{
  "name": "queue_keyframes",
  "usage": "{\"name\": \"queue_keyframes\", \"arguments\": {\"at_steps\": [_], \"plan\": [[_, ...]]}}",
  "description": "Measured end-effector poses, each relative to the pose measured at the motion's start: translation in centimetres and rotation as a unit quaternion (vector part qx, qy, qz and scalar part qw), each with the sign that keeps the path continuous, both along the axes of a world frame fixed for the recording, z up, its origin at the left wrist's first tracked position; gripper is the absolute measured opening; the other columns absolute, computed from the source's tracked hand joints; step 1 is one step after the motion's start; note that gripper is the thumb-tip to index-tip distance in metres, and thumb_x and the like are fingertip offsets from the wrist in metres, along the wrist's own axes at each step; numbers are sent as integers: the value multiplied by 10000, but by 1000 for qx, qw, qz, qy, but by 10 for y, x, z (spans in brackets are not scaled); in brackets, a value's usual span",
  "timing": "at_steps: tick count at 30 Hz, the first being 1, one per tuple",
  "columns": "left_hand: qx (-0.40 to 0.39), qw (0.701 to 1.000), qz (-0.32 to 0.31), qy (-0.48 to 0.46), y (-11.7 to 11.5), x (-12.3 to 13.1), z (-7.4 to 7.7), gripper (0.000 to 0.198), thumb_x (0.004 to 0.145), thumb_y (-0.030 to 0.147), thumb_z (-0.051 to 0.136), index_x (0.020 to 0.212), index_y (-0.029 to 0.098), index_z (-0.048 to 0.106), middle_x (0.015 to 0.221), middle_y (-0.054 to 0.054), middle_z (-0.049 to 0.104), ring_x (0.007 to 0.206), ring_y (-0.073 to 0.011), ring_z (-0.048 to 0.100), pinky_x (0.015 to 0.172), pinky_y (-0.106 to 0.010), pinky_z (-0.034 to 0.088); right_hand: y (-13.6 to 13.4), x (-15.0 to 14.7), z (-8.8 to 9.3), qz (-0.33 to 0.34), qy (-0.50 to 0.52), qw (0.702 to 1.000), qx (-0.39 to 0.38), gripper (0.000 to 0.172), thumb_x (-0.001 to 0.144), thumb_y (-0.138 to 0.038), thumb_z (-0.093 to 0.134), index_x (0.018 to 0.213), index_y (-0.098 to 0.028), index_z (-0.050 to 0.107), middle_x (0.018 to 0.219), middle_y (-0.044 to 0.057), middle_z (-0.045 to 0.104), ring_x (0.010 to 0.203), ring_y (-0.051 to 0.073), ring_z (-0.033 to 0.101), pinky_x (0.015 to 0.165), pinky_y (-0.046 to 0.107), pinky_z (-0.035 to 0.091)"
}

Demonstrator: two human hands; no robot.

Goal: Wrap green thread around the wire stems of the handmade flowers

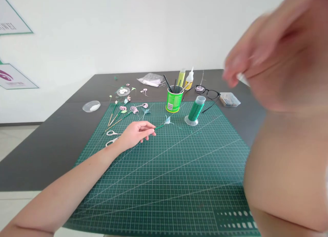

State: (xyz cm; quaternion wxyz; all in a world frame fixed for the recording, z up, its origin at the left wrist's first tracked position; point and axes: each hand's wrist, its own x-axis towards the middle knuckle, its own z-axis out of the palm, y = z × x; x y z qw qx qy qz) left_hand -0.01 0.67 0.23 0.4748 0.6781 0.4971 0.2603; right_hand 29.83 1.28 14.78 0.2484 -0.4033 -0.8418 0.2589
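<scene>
Over the middle of the cutting mat, my left hand [139, 131] pinches a thin green stem [159, 127] between thumb and fingers. A pale blue flower [167, 120] shows at the stem's far end, pointing right. My right hand [266, 49] is raised close to the camera at the upper right, blurred, its fingers bent and drawn together. A small whitish bit shows by its fingertips, too smeared to name. White-handled scissors [111, 133] lie partly hidden under my left wrist. A spool of green thread [196, 110] stands right of the flower.
The green cutting mat [164, 182] covers the dark table [51, 144]. A green can [173, 101] of tools, a glue bottle [189, 79], glasses [212, 94] and a clear box [230, 99] stand or lie behind. Several flower stems [118, 119] and a clear dish [91, 106] are at left.
</scene>
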Motion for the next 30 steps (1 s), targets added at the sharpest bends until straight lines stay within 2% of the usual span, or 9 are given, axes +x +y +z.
{"name": "queue_keyframes", "arguments": {"at_steps": [3, 6, 10, 14, 17, 19, 23, 26, 30], "plan": [[8, 1000, 10, -1, 0, 0, 0, 259, 904, 381, 619, 1032, 162, 672, 912, -70, 762, 599, -103, 558, 469, -201, 415, 12, -24, -15, 107, -81, 978, -158, 770, 993, -613, 193, 732, -109, 714, 914, 8, 706, 840, 83, 645, 659, 269, 429], [23, 1000, 18, -11, 0, -1, -1, 268, 907, 406, 615, 1035, 172, 648, 887, -54, 751, 580, -99, 530, 477, -209, 400, 28, -48, -57, 242, -207, 883, -344, 421, 933, -501, 588, 758, -134, 698, 737, 18, 666, 654, 93, 580, 584, 246, 429], [39, 999, 16, -14, -3, -1, 1, 245, 937, 406, 595, 1025, 181, 631, 868, -45, 735, 589, -101, 524, 498, -219, 399, 31, -65, -107, 201, -199, 927, -247, 417, 994, -428, 503, 662, -178, 475, 614, -39, 455, 559, 89, 373, 552, 269, 323], [38, 999, 20, -26, -5, 0, 2, 225, 954, 393, 580, 1032, 186, 620, 855, -34, 722, 579, -94, 510, 501, -218, 392, 27, -72, -130, 104, -178, 970, -130, 345, 959, -437, 586, 735, -190, 495, 700, -11, 554, 615, 121, 440, 577, 289, 314], [35, 998, 23, -42, -5, 0, 1, 221, 957, 389, 580, 1037, 188, 617, 845, -27, 713, 567, -88, 499, 490, -211, 378, 26, -77, -141, 92, -98, 989, -61, 252, 904, -399, 683, 962, -174, 586, 985, 63, 645, 756, 149, 540, 647, 293, 392], [36, 998, 26, -50, -4, 0, 1, 225, 957, 392, 583, 1040, 187, 621, 846, -27, 708, 566, -85, 495, 479, -204, 365, 25, -81, -147, 99, -47, 990, -92, 347, 878, -397, 715, 1099, -165, 581, 1132, 102, 634, 750, 136, 563, 637, 289, 435], [38, 997, 45, -56, -4, -1, 2, 247, 946, 392, 589, 1062, 176, 622, 854, -34, 703, 550, -79, 480, 456, -199, 347, 17, -94, -150, 98, 82, 955, -266, 379, 907, -336, 655, 1233, -192, 529, 1236, 88, 639, 505, 43, 501, 461, 257, 425], [42, 996, 69, -48, -4, 0, 3, 252, 931, 386, 597, 1056, 168, 619, 832, -36, 704, 543, -83, 476, 453, -204, 347, 11, -102, -149, 65, 128, 941, -306, 321, 944, -314, 589, 1234, -187, 534, 940, 3, 688, 417, 41, 431, 409, 241, 361], [59, 993, 96, -22, -3, 0, 2, 254, 929, 388, 599, 1054, 170, 629, 846, -43, 725, 559, -97, 500, 473, -218, 366, 10, -102, -149, 36, 58, 980, -185, 283, 984, -301, 555, 1229, -170, 608, 545, -93, 455, 483, 81, 403, 515, 231, 320]]}}
